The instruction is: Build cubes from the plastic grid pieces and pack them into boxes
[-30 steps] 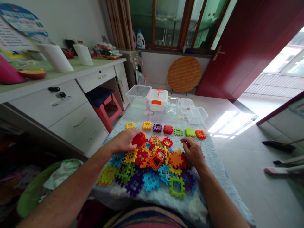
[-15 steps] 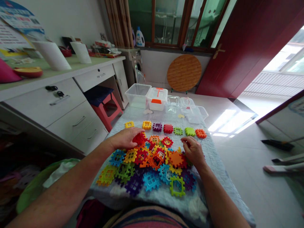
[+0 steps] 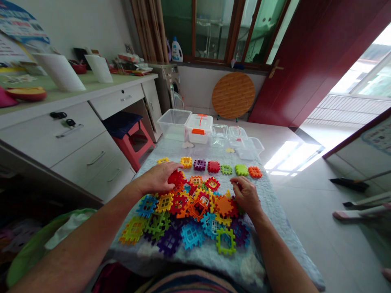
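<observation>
My left hand [image 3: 159, 178] is at the upper left of a pile of colourful plastic tiles, its fingers and thumb round a red tile [image 3: 176, 179]. On the pile's right side, near an orange tile [image 3: 224, 206], my right hand [image 3: 245, 193] hovers with its fingers curled together; whatever may be between them is too small to tell. Beyond the pile runs a row of stacked tiles: yellow [image 3: 186, 162], purple [image 3: 199, 165], red [image 3: 213, 167], green [image 3: 241, 170] and orange [image 3: 255, 172]. Blue, purple and green tiles lie at the near side.
Clear plastic boxes [image 3: 174, 122] and a lidded box with orange latches [image 3: 199, 129] stand at the table's far end. A pink stool [image 3: 134, 142] and a white drawer desk [image 3: 82, 142] are on the left. A round wooden board [image 3: 233, 95] leans at the back wall.
The whole view has shifted slightly, so things sit a little further left. Both hands keep nearly the same places over the tiles.
</observation>
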Demonstrator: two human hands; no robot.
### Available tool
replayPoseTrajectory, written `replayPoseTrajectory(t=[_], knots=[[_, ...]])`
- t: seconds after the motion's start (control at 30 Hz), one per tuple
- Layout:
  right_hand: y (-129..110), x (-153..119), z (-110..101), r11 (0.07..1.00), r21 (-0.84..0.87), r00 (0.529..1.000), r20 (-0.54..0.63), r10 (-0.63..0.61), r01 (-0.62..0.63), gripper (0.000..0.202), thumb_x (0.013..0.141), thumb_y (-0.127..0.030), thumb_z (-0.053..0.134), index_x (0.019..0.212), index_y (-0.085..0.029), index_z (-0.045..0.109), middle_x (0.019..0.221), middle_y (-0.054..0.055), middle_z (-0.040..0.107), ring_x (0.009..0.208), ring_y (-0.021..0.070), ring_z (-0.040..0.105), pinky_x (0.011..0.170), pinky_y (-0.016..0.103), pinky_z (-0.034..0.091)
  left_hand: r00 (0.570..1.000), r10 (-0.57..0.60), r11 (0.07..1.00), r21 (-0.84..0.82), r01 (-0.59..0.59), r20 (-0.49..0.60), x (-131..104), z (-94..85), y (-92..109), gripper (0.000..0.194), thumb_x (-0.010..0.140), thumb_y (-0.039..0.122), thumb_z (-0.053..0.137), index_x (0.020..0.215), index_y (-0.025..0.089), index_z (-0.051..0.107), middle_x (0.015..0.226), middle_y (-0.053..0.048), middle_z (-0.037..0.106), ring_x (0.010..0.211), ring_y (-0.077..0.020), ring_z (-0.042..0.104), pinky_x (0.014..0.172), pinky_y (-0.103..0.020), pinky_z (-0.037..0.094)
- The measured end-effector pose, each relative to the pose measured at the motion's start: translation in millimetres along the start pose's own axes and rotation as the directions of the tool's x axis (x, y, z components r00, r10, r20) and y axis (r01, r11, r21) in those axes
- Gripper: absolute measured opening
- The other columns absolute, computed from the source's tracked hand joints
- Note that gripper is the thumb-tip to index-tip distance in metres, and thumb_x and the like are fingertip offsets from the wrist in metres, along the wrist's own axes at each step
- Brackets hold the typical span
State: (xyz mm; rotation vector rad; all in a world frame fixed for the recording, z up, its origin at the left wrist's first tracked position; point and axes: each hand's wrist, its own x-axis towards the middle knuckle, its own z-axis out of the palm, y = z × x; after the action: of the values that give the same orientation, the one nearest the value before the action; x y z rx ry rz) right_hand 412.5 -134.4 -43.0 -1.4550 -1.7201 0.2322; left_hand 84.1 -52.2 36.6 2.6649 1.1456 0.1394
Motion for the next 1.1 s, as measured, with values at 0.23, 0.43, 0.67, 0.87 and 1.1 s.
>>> replayPoseTrajectory(t=[0.23,0.43,0.67,0.87,1.1], knots=[[3.9,-0.8,1.8,1.000,0.024,1.000,-0.004,0.008,-0.008,0.017,0.083,-0.013,0.050,0.086,-0.020,0.065,0.081,0.003,0.064,0.075,0.0170,0.060,0.070,0.028,0.045,0.986,0.123,0.992,-0.020,-0.126,-0.110,47.0,-6.0,30.3,0.053,0.070,0.023,0.063,0.122,0.017,0.056,0.114,-0.009,0.064,0.103,-0.0220,0.061,0.092,-0.031,0.048],[4.0,-0.2,0.7,0.999,0.027,1.000,-0.018,0.024,-0.024,0.019,0.083,-0.013,0.049,0.086,-0.021,0.066,0.080,0.003,0.063,0.074,0.0170,0.060,0.069,0.028,0.045,0.996,0.094,0.991,0.099,-0.095,0.010,122.7,9.3,53.4,0.048,0.067,0.032,0.065,0.112,0.016,0.063,0.109,-0.010,0.067,0.095,-0.0233,0.064,0.081,-0.029,0.049],[3.7,0.2,0.0,0.999,0.021,0.999,-0.023,0.031,-0.030,0.018,0.084,-0.014,0.049,0.086,-0.020,0.066,0.080,0.003,0.064,0.074,0.0172,0.061,0.070,0.028,0.045,0.993,-0.001,0.973,0.228,-0.027,0.122,165.4,28.0,71.5,0.045,0.064,0.035,0.066,0.107,0.020,0.066,0.110,-0.010,0.069,0.096,-0.0282,0.066,0.075,-0.032,0.050],[0.2,0.2,-1.2,0.999,0.028,0.999,-0.012,0.039,-0.039,0.019,0.085,-0.013,0.048,0.087,-0.020,0.066,0.082,0.004,0.064,0.076,0.0171,0.061,0.071,0.028,0.046,0.987,-0.017,0.974,0.226,-0.020,0.158,168.0,37.1,66.4,0.050,0.066,0.043,0.068,0.110,0.019,0.065,0.116,-0.013,0.066,0.100,-0.0306,0.064,0.080,-0.034,0.050],[-0.1,0.2,-1.1,0.999,0.022,0.999,-0.005,0.039,-0.039,0.019,0.085,-0.014,0.048,0.086,-0.021,0.066,0.081,0.004,0.064,0.075,0.0172,0.061,0.071,0.028,0.046,0.974,-0.015,0.981,0.191,-0.029,0.224,176.4,46.8,62.9,0.074,0.058,0.039,0.076,0.126,0.022,0.052,0.122,-0.011,0.065,0.110,-0.0310,0.061,0.091,-0.038,0.048]])
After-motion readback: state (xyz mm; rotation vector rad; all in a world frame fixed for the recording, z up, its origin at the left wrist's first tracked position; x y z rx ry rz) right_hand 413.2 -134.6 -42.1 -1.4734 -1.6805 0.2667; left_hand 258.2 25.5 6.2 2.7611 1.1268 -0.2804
